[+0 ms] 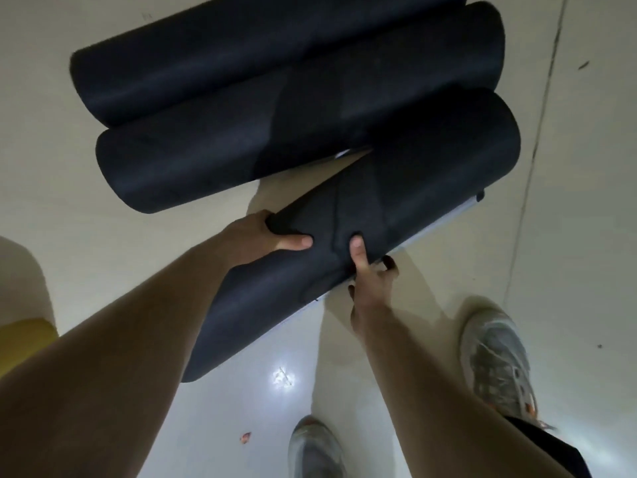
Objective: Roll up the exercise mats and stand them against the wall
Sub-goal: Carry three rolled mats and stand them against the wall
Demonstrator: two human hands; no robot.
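I hold a rolled black exercise mat slanting from lower left to upper right in the head view. My left hand grips its upper side with the thumb on top. On its lower edge sits my right hand, thumb pressed on the roll. Beyond it are two more rolled black mats: one directly behind the held roll and another behind that, side by side. The held roll's far end touches or overlaps the nearer of them.
The floor is pale and glossy, with a light glare spot. My two grey shoes stand at the lower right. A yellow object sits at the left edge. A seam line runs down the right side.
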